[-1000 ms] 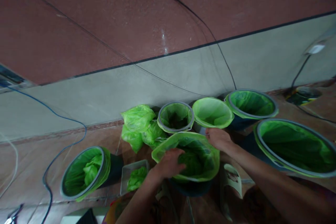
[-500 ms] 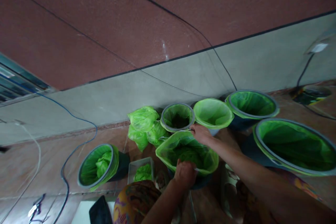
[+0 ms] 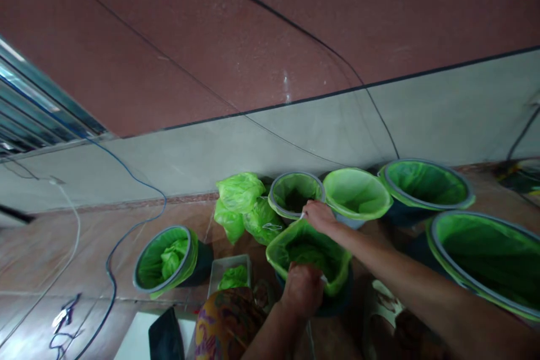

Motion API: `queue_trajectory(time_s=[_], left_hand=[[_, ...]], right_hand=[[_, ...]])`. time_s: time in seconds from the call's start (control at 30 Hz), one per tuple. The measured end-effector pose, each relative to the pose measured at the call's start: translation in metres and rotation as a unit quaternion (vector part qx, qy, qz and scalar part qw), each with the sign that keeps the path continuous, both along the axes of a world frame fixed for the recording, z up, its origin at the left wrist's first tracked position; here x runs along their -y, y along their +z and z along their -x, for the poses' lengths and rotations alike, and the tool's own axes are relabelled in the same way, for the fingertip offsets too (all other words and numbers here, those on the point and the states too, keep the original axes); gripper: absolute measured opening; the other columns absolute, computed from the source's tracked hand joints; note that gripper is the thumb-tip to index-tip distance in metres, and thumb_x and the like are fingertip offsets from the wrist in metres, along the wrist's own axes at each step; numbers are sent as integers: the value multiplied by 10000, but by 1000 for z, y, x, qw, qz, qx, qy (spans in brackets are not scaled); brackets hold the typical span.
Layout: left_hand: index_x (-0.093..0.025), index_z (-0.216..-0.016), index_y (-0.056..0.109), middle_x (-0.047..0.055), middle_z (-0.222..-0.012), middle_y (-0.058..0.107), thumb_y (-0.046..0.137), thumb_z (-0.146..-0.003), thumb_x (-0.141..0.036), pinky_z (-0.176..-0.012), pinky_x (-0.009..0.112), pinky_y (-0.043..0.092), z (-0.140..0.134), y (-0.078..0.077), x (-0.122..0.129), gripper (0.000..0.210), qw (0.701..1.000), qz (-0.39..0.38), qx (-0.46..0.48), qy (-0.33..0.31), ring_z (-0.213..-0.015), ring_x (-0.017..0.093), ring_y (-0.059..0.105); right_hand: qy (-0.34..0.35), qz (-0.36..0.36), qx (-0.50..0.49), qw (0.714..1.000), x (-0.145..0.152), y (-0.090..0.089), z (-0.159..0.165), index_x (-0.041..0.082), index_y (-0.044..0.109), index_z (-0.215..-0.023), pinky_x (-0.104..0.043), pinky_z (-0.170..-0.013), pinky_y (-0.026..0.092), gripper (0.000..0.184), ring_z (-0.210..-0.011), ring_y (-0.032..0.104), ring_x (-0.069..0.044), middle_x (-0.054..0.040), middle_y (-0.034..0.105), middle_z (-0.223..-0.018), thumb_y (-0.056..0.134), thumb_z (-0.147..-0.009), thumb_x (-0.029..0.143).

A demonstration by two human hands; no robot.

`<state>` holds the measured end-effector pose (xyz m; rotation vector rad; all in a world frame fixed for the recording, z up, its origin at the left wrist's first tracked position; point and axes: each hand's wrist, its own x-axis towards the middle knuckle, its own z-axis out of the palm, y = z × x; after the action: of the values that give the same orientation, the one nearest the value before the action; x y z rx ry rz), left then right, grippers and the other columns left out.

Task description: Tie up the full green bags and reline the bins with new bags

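Observation:
A translucent green bin bag (image 3: 276, 250) lines a dark bin (image 3: 337, 301) between my feet. My left hand (image 3: 304, 288) is closed on the near edge of the bag, where a small white bit, perhaps a drawstring, shows beside the fingers. Across the opening, my right hand (image 3: 318, 215) pinches the far edge, with another bit of white at the fingertips. Between the two hands the bag's mouth is drawn into a point at each side. More green plastic lies inside it. The bin's lower part is hidden by my left arm and the shadow.
Lined bins stand along the wall: a small grey-rimmed bin (image 3: 297, 194), a pale bin (image 3: 356, 194) and two large bins (image 3: 428, 183) at right. Tied green bags (image 3: 240, 194) lie left of them. Further left are a tilted bin (image 3: 162, 259), a white tub (image 3: 217, 270) and a blue cable (image 3: 110, 270).
Both hands have pulled the bag's edges, and its mouth is narrower and stretched. The view has turned slightly left, shifting the surroundings rightward.

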<state>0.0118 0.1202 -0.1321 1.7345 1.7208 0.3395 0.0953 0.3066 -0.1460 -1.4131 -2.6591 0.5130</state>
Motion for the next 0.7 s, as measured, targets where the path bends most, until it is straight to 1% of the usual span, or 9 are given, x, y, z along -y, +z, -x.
queue_trajectory(time_s=[0.07, 0.17, 0.23, 0.33, 0.4, 0.43, 0.5, 0.6, 0.7], left_hand=[[-169, -745, 691, 78, -817, 703, 493, -837, -243, -823, 330, 469, 4, 27, -6, 231, 993, -35, 108, 31, -820, 203, 642], [-172, -806, 697, 63, -914, 715, 542, -850, -334, -858, 296, 464, 10, 72, -19, 229, 946, -96, 300, 83, -890, 188, 634], [-165, -786, 684, 60, -898, 718, 588, -827, -380, -867, 301, 466, 13, 95, -29, 239, 902, -110, 402, 112, -878, 184, 633], [-168, -765, 652, 41, -828, 710, 660, -774, -402, -892, 328, 475, 18, 109, -44, 234, 816, -110, 548, 147, -849, 180, 650], [-175, -762, 628, 25, -768, 696, 708, -728, -403, -867, 337, 491, 24, 106, -54, 244, 765, -78, 616, 172, -793, 171, 659], [-175, -761, 619, 19, -743, 688, 730, -704, -401, -846, 333, 498, 27, 101, -58, 258, 748, -57, 634, 187, -761, 164, 657], [-167, -749, 608, 10, -705, 669, 768, -660, -393, -801, 305, 501, 33, 88, -67, 290, 738, -24, 639, 216, -703, 140, 644], [-151, -729, 602, -5, -666, 636, 786, -637, -402, -711, 256, 483, 40, 63, -79, 325, 754, -1, 610, 243, -620, 100, 601], [-144, -719, 596, -18, -644, 602, 764, -658, -436, -618, 230, 443, 40, 37, -89, 342, 777, 9, 576, 254, -553, 71, 536]], right_hand=[[14, 0, -52, 999, 4, 32, -7, 165, 755, -865, -322, -850, 446, 197, -954, 632, -225, -101, 714, -964, 568, -856, 228], [14, 33, -230, 973, 19, 76, -15, 189, 732, -835, -300, -822, 441, 187, -888, 622, -184, -59, 713, -932, 570, -852, 280], [-7, 109, -363, 925, 31, 94, -18, 198, 704, -815, -294, -758, 449, 206, -803, 611, -168, -36, 701, -855, 580, -844, 360], [-48, 285, -521, 803, 44, 97, -21, 191, 637, -762, -274, -664, 445, 320, -676, 566, -136, -6, 646, -736, 630, -790, 510], [-75, 368, -574, 728, 48, 89, -22, 187, 592, -734, -261, -654, 445, 376, -658, 547, -119, 9, 612, -713, 690, -734, 550], [-85, 392, -586, 704, 49, 84, -23, 187, 579, -731, -259, -663, 449, 389, -660, 546, -115, 14, 599, -706, 716, -713, 551], [-100, 411, -588, 689, 50, 72, -25, 187, 567, -722, -257, -672, 450, 397, -656, 540, -112, 22, 575, -681, 739, -696, 544], [-109, 393, -569, 714, 48, 53, -24, 188, 571, -708, -245, -615, 409, 391, -616, 500, -104, 27, 555, -664, 710, -713, 553], [-115, 329, -517, 782, 46, 34, -18, 190, 589, -697, -250, -552, 344, 358, -565, 450, -104, 21, 553, -649, 626, -764, 541]])
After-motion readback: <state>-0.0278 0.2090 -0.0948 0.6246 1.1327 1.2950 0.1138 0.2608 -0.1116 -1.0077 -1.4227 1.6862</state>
